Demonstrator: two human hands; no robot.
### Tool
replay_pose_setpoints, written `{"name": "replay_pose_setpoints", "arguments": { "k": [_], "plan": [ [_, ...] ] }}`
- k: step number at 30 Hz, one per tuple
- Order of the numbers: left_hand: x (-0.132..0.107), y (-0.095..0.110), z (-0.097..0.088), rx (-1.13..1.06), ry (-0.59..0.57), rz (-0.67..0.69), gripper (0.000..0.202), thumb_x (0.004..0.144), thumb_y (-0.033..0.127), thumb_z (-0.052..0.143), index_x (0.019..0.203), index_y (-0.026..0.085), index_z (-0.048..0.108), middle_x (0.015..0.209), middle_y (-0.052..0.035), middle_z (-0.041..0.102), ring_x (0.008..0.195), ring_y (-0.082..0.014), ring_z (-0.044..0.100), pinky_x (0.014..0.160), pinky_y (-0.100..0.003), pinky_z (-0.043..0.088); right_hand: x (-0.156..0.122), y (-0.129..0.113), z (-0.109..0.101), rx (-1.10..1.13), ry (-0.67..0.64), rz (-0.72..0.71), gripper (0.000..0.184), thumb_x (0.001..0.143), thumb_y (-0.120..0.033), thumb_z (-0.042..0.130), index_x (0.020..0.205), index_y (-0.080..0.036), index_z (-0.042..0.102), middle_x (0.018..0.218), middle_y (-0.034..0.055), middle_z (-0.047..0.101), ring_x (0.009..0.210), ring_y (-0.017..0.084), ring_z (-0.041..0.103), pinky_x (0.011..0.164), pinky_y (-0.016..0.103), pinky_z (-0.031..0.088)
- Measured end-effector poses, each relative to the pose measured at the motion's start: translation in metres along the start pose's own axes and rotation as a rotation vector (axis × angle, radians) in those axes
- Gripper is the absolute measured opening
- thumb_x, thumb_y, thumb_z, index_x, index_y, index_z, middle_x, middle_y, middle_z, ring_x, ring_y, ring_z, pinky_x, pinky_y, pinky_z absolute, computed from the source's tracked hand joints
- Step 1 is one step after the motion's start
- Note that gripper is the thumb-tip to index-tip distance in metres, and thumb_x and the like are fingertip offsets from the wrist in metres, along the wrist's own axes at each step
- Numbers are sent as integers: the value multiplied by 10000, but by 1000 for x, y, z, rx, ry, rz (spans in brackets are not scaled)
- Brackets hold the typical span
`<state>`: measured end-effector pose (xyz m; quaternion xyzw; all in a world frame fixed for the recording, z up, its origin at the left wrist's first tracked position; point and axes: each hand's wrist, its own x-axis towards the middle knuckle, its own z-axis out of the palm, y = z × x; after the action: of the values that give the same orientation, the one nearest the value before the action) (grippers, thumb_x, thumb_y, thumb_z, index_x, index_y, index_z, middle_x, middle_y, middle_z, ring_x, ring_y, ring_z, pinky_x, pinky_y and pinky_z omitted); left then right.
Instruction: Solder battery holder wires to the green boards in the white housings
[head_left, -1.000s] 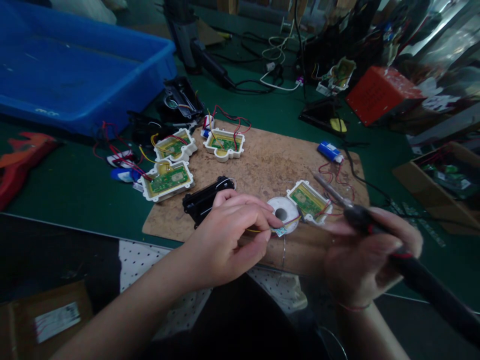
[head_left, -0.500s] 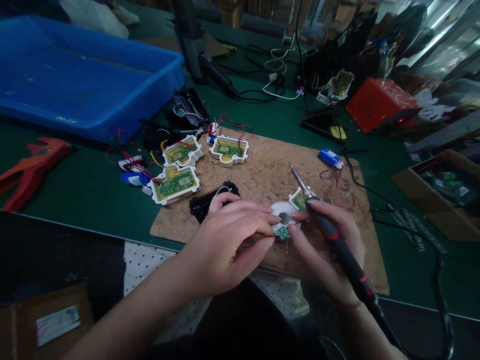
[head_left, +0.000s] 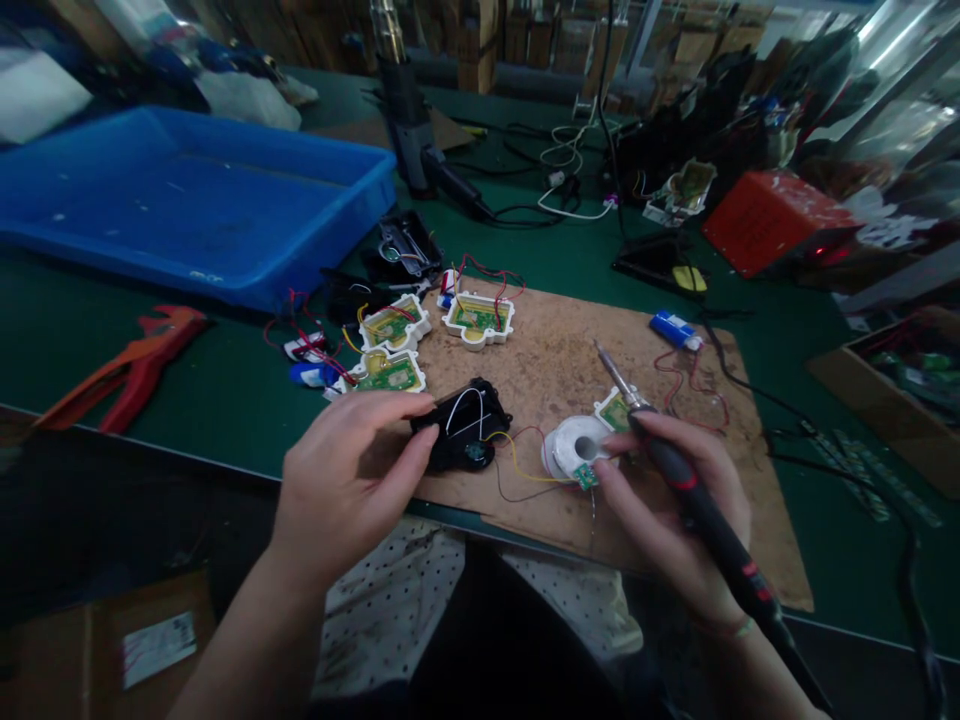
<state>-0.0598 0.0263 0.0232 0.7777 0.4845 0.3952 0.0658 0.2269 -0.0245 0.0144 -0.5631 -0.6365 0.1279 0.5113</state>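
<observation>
My left hand (head_left: 352, 480) grips the left end of a black plastic part (head_left: 465, 432) on the brown cork mat (head_left: 570, 350), thumb and fingers closed round it. Yellow, red and black wires (head_left: 517, 465) run from that part to a small green circuit board (head_left: 586, 476). My right hand (head_left: 660, 510) pinches that small board with thumb and forefinger and also holds a soldering iron (head_left: 697, 500), its tip (head_left: 604, 355) pointing up and away. A white solder spool (head_left: 571, 445) lies just behind the small board.
Three white housings with green boards (head_left: 390, 372) lie at the mat's left, one more (head_left: 615, 408) behind the spool. A blue tray (head_left: 187, 200) stands far left, red pliers (head_left: 127, 365) near the front edge, a blue battery (head_left: 673, 328) and a red box (head_left: 765, 215) on the right.
My left hand let go of the small board and moved left onto the black part, uncovering it. The small board stays in my right hand's fingers. The view tilted up slightly.
</observation>
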Motion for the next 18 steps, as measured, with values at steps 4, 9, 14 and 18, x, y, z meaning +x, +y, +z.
{"name": "replay_pose_setpoints", "arguments": {
  "k": [4, 9, 14, 18],
  "plan": [
    [10, -8, 6, 60, 8, 207, 280, 909, 136, 779, 1167, 234, 734, 1064, -42, 810, 925, -212, 752, 852, -395, 562, 0, -1, 0, 20, 2, 2, 542, 791, -133, 835, 1285, -253, 645, 981, -12, 787, 943, 145, 746, 983, 325, 589],
    [20, 0, 12, 23, 60, 303, 316, 885, 94, 798, 1147, 267, 760, 1136, -22, 819, 954, -195, 765, 871, -370, 573, -1, -1, 0, 2, 8, -6, 539, 795, -144, 830, 1288, -255, 643, 980, -10, 786, 935, 146, 752, 930, 307, 605],
    [21, 32, 16, -270, -52, 105, 214, 953, 117, 718, 1117, 252, 746, 1118, 10, 818, 1007, -145, 750, 936, -314, 563, -3, 1, 0, 0, 4, 16, 553, 789, -146, 834, 1293, -271, 641, 1003, -11, 789, 947, 158, 756, 958, 334, 596],
    [18, 54, 23, -357, -183, 42, 98, 966, 179, 692, 1041, 231, 727, 979, 19, 795, 903, -141, 719, 850, -313, 534, -3, 2, -1, -4, -3, -8, 559, 791, -131, 828, 1296, -277, 638, 995, -20, 791, 932, 151, 748, 968, 336, 578]
  ]
}}
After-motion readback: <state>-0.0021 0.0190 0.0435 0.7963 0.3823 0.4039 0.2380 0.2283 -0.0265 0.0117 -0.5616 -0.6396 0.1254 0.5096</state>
